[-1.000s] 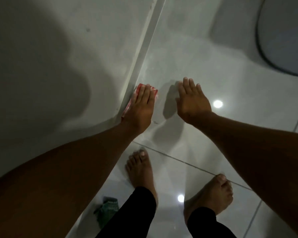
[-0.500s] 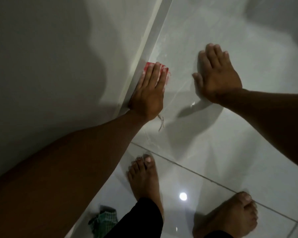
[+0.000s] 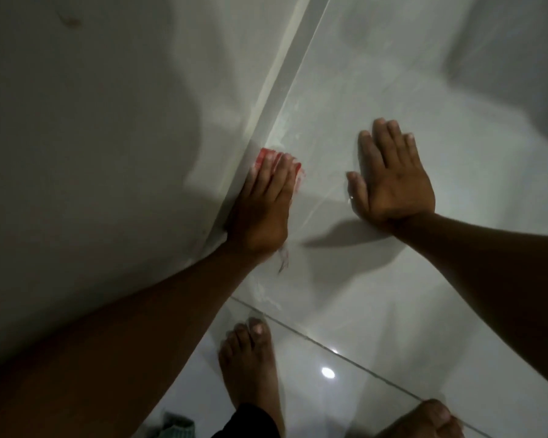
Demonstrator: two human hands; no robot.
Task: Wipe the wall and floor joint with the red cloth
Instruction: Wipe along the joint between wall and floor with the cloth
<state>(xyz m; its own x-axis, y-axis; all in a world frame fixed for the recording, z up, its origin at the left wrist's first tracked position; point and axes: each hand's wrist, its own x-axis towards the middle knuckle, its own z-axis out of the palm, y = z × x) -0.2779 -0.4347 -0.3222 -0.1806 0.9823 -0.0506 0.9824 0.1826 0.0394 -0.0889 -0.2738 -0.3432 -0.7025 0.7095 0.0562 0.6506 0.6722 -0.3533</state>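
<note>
My left hand (image 3: 263,207) lies flat on the red cloth (image 3: 266,154), pressing it against the floor right beside the wall and floor joint (image 3: 276,90). Only the cloth's far edge and a frayed thread (image 3: 283,257) near my wrist show from under the hand. The joint runs as a pale strip from the top centre down to my left wrist. My right hand (image 3: 393,181) rests palm down on the glossy white floor tile (image 3: 424,263), fingers spread, holding nothing, a hand's width right of the cloth.
The grey wall (image 3: 92,137) fills the left side. My two bare feet (image 3: 250,365) stand on the tiles at the bottom. A green cloth (image 3: 176,426) lies by the wall at the bottom edge. A grout line (image 3: 345,352) crosses the floor.
Over the last second my left hand has slid the red cloth forward along the joint. My right hand has moved forward too and planted flat on the tile.
</note>
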